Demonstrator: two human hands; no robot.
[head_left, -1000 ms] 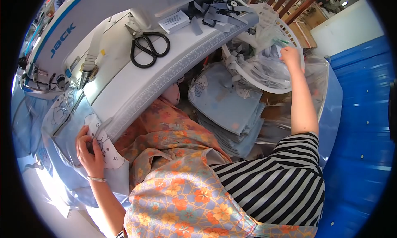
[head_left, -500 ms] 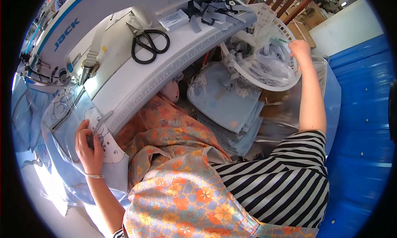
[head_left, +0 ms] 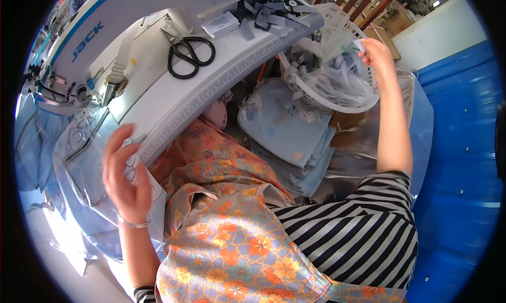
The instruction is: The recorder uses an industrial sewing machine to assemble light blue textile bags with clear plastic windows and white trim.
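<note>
Over light blue printed fabric (head_left: 79, 189) at the sewing machine, my left hand (head_left: 126, 176) hovers with its fingers apart, holding nothing. My right hand (head_left: 379, 58) is at the far right rim of a white plastic basket (head_left: 337, 108). Its fingers pinch a small white piece (head_left: 359, 46), perhaps a tag or scrap, with a bit of green beside it. Clear plastic bags and grey fabric strips (head_left: 345, 74) fill the basket. The sewing machine (head_left: 97, 34) stands at the left, its needle area above the fabric.
Black-handled scissors (head_left: 192, 58) lie on the machine bed behind the ruler edge (head_left: 226, 74). Grey strips (head_left: 269, 18) and a small white box (head_left: 220, 25) sit farther back. Below the basket is a stack of light blue cut pieces (head_left: 287, 129). Blue panelling (head_left: 458, 145) runs along the right.
My left hand has come up off the fabric and its fingers have spread. My right hand has risen slightly at the basket rim, and the white piece in its fingers now shows.
</note>
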